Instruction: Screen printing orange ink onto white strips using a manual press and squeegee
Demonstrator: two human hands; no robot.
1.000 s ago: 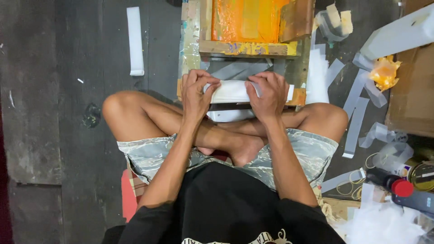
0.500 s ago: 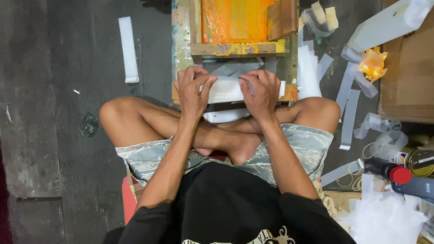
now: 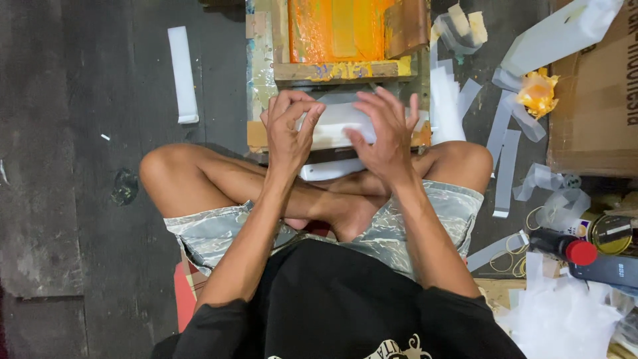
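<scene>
Both hands grip a white strip: left hand (image 3: 287,129) pinches its end, right hand (image 3: 389,133) spread over it. White strip (image 3: 335,123) lies between them, below the orange-inked screen frame (image 3: 345,40). Step: positioning; alignment appears needed next.

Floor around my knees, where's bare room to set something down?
Bare dark floor lies beyond your left knee, bordered by one white strip. Right of the printing frame it's crowded: scattered strips, cardboard box, tin, bottle.
</scene>
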